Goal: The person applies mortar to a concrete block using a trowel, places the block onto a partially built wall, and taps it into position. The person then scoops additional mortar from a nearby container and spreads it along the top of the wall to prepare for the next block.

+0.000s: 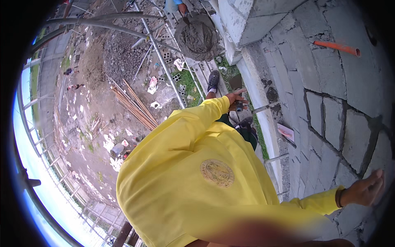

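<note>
My left hand (pixel 235 99), at the end of a yellow sleeve, is closed round the handle of a trowel (pixel 235 82) whose dark blade shows past the fingers. My right hand (pixel 365 190) is beside a wall of grey stone slabs (pixel 327 117); its fingers are stretched out and nothing shows in them. Whether they touch the wall I cannot tell. Dark mortar (pixel 345 106) fills several joints between the slabs. A flat tool with a reddish handle (pixel 285 132) lies on the ledge by the wall.
A round pan of wet mortar (pixel 196 39) sits on scaffold planks at the top; another person's hand (pixel 183 8) holds a tool there. An orange pipe (pixel 337 47) sticks out of the wall. Scaffold tubes (pixel 158 55), hollow blocks and long poles (pixel 133 105) are on the left.
</note>
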Demonstrator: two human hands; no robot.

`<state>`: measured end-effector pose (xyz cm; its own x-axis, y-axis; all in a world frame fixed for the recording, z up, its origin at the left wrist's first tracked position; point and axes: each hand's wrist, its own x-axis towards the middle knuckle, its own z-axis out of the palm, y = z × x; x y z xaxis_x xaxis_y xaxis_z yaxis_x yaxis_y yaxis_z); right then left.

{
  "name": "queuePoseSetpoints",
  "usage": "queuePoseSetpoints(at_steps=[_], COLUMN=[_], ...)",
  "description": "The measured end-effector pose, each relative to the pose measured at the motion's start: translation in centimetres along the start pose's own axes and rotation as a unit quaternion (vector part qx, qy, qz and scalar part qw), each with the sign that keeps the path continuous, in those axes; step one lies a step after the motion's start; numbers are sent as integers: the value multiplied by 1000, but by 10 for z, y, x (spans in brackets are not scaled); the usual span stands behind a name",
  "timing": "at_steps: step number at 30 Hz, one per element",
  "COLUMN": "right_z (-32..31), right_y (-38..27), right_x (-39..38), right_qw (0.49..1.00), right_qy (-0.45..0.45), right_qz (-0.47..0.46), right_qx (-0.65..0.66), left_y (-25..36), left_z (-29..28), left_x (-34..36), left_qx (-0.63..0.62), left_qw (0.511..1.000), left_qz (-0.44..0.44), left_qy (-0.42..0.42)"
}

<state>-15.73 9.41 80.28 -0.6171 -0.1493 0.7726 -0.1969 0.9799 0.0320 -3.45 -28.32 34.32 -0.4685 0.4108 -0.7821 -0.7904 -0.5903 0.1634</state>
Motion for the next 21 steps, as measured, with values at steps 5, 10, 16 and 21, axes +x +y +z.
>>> queuePoseSetpoints(at_steps=[5, 10, 16, 21], right_z=[139, 129, 128, 114], right_y=[-144, -197, -152, -115], right_x=[-281, -410, -435, -473], right_qw=[460, 68, 35, 99], right_qy=[-652, -417, -348, -289], right_qz=[422, 670, 733, 800], right_qx=[430, 610, 583, 516], left_y=[-44, -95, -104, -97], left_z=[18, 19, 39, 62], left_x=[22, 39, 36, 23], left_qx=[74, 226, 228, 302], left_qw=[997, 964, 946, 938], left_qz=[8, 95, -104, -160], left_qy=[-35, -102, -206, -61])
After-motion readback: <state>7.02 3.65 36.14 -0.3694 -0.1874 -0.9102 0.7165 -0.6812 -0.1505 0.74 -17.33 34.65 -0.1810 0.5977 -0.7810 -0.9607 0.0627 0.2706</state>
